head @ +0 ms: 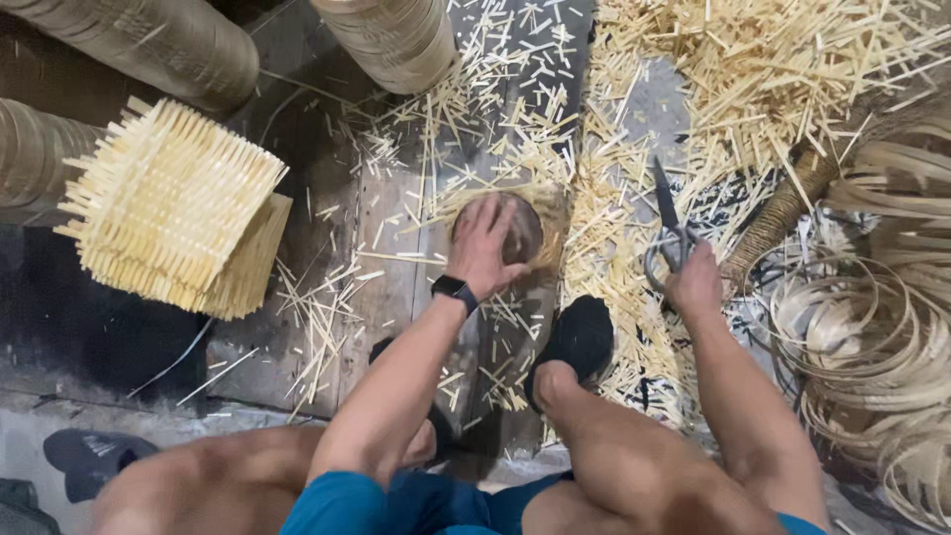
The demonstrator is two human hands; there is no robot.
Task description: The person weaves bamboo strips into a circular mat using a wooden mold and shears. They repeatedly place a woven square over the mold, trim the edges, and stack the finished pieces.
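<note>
2 stacked woven bamboo mats (173, 203), coiled strips (872, 347), scattered offcuts (614, 248) on floor

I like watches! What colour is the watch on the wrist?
Black: the watch on the left hand wrist, head view.

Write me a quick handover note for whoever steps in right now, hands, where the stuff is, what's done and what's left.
Left hand: palm down on a round brown block on the floor, fingers spread, gripping nothing.
Right hand: shut on the scissors, blades pointing away over the cut strips.
Woven square mats: stacked on the floor to the left, ends untrimmed and sticking out.
Coils of thin strip: piled to the right.
Done: a lot of trimming, judging by the offcuts everywhere.
Left: no mat is in hand; the stack's fringes remain uncut.
</note>
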